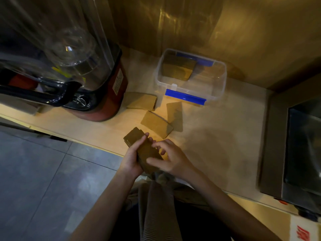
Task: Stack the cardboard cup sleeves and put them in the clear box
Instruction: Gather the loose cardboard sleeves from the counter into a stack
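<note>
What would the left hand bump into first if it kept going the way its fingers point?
Probably the loose sleeve lying flat just past the left hand, which grips the stack. The box sits farther on. Depth is hard to judge from this one view.

Head camera, steep downward, close over counter (217,136).

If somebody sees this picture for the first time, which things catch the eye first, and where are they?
First, the left hand and right hand, at the near edge of the counter, hold a stack of cardboard sleeves. Behind them stands the clear box with blue clips, loose sleeves lying between. A blender with a red base stands at the left.
</note>
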The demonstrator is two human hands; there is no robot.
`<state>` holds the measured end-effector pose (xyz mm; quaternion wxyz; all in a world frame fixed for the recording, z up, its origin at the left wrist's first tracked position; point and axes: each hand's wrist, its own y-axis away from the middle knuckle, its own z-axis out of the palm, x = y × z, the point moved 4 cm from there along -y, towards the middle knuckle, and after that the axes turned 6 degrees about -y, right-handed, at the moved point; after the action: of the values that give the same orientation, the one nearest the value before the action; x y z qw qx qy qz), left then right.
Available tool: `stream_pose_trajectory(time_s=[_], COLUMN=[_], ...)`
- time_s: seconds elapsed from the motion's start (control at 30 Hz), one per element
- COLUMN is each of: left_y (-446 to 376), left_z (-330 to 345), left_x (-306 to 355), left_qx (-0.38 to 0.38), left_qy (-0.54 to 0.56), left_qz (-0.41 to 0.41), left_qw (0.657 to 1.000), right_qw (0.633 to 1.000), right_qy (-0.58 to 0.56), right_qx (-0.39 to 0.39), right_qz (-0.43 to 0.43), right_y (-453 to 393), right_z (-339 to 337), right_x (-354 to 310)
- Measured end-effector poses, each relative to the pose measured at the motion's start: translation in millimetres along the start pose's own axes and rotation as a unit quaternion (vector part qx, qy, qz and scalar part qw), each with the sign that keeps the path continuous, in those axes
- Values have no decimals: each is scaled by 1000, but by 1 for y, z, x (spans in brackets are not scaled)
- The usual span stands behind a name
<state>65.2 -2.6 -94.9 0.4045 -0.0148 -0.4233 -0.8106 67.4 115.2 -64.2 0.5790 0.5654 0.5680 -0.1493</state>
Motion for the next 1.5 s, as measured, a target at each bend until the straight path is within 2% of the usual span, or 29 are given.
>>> stream_pose_trajectory(time_s=[0.07, 0.17, 0.27, 0.37, 0.57, 0.73, 1.03, 1.27, 1.5], left_y=[3, 7, 10, 13, 13, 9, -5, -14, -20], left_z=[-4, -12, -19, -24, -29, -25, -12, -6, -3], left_x=[2, 4, 3, 1, 1, 0, 4, 5, 7], left_qx=[-1, 13, 23, 27, 26, 36, 29, 37, 37], left_qy=[-5, 15, 48, 72, 93, 90, 72, 55, 50], left_qz=[4, 10, 19, 20, 28, 21, 5, -4, -9], left_qw=[1000, 1000, 998, 997, 995, 995, 997, 998, 998], right_qw=[997, 985, 961, 920, 895, 890, 932, 942, 939], right_qy=[-44, 90, 242, 378, 423, 427, 294, 188, 151], right_qx=[63, 146, 129, 103, 139, 160, 187, 279, 303], right_qz=[-8, -20, -17, -11, 4, -27, -96, -20, 58], right_y=[-10, -34, -58, -73, -85, -87, -77, -75, -86], right_z=[-9, -22, -24, -19, -12, -18, -56, -70, -58], right_x=[3, 11, 16, 22, 32, 34, 42, 50, 51])
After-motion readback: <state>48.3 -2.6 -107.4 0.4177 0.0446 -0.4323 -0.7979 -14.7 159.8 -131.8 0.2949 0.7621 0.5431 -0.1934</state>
